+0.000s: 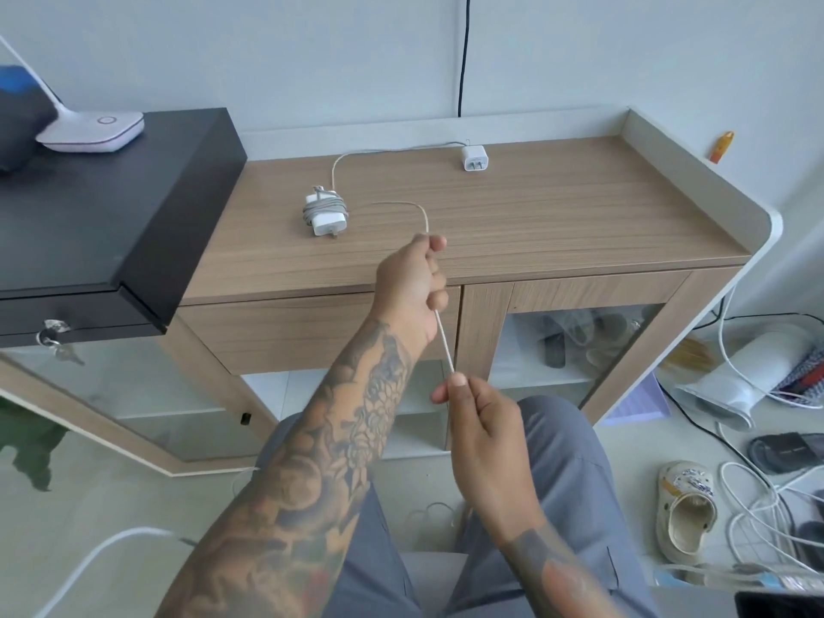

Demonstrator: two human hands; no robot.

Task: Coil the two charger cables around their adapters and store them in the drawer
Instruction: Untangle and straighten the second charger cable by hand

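A white cable (pixel 443 339) was gripped by the left hand (pixel 412 287) and pinched nearer by the right hand (pixel 484 432).

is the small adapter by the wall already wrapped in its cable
No, the small adapter stands bare on the cabinet top, its cable trailing loose.

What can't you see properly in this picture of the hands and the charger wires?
Head view only:
- The cable runs inside the left hand; the curled fingers hide that stretch.
- Its end is covered by the right hand, so no plug shows.
- Where the cable goes between the coiled adapter and the small adapter is too thin to trace.
- The drawer is closed; its inside is hidden.
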